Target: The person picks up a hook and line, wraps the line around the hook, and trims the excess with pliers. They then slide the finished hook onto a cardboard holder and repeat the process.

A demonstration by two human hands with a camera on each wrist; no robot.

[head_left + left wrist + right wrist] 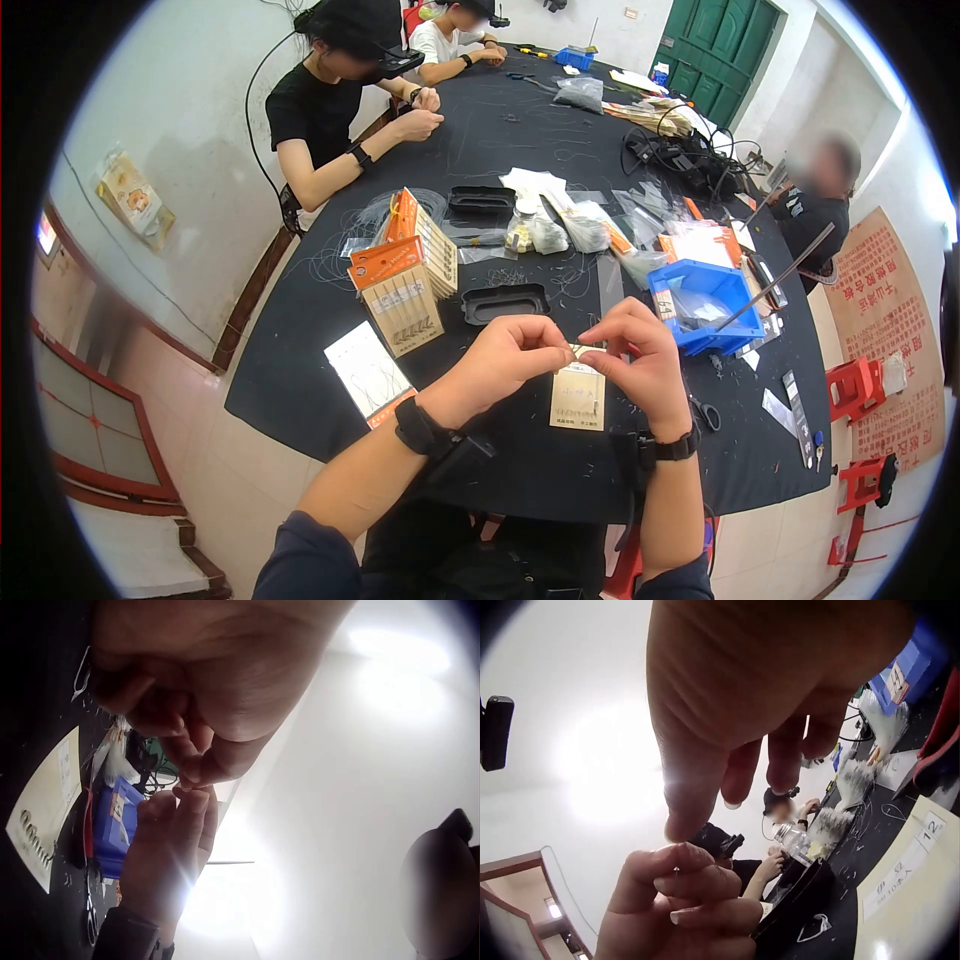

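Card lies on the table under my left hand and right hand, both pinching a tiny thing I can't make out.

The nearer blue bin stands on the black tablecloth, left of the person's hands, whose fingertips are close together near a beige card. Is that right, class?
The side is wrong: the head view shows the nearer blue bin right of the left hand and right hand. It does stand on the black tablecloth, and the fingertips are close together near a beige card.
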